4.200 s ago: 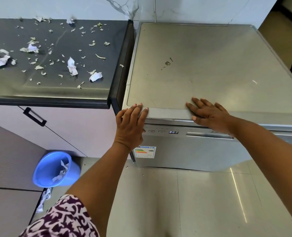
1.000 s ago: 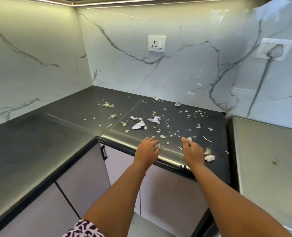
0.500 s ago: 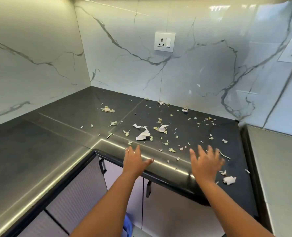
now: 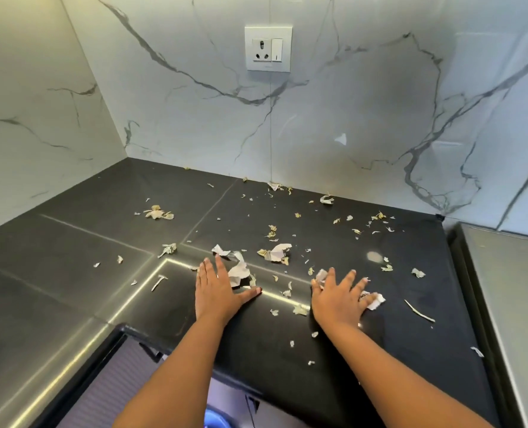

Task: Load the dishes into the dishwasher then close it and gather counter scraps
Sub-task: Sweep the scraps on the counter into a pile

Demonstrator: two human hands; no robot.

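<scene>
Scraps (image 4: 275,252) of torn paper and dry peel lie scattered over the dark bench (image 4: 80,242), thickest from its middle to the back edge by the wall. Both hands rest flat, fingers spread, gripping nothing: the left hand (image 4: 215,291) touching a crumpled white piece (image 4: 239,271), the right hand (image 4: 338,299) over another near the front edge. They look light, limp and easily blown, so sweeping them together with the palms should suit better than pinching each one.
</scene>
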